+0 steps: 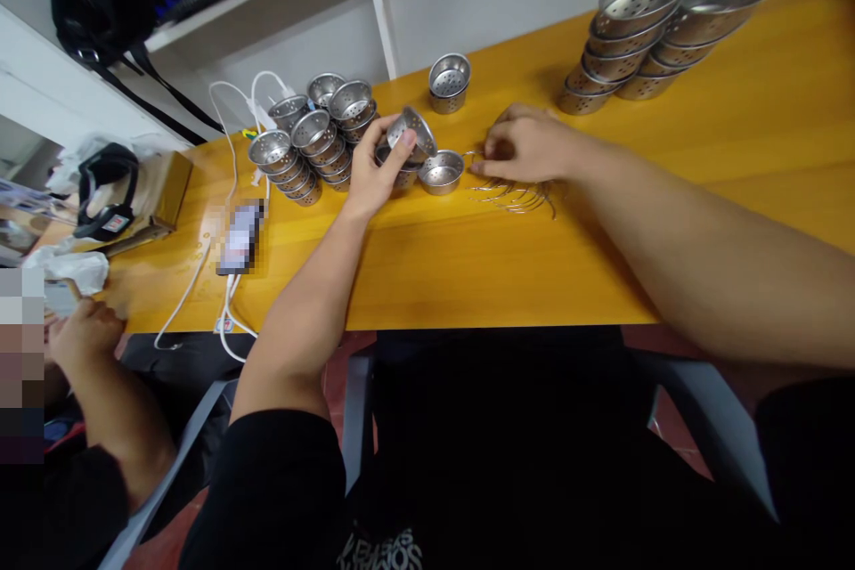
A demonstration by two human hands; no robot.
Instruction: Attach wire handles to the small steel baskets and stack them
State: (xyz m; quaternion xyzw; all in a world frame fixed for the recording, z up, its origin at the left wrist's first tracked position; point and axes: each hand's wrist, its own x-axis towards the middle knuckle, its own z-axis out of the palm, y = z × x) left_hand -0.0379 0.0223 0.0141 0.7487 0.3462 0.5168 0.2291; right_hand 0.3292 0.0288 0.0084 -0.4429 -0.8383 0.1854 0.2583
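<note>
My left hand (375,171) holds a small perforated metal cup (419,135), tilted, with the thumb on its near side. Right below it a similar shallow metal cup (442,174) stands upright on the table, and another, partly hidden by my fingers, is beside it. My right hand (525,145) is closed in a pinch just right of these cups, with a thin curved metal wire (471,153) at its fingertips. Several loose curved wires (517,199) lie on the table under that hand.
Stacks of perforated cups (313,138) stand at left; taller stacks (605,62) lean at back right. Two nested cups (450,82) sit near the wall. A phone (241,236) with white cables lies on the table (427,285). Another person's hand (86,329) is at far left.
</note>
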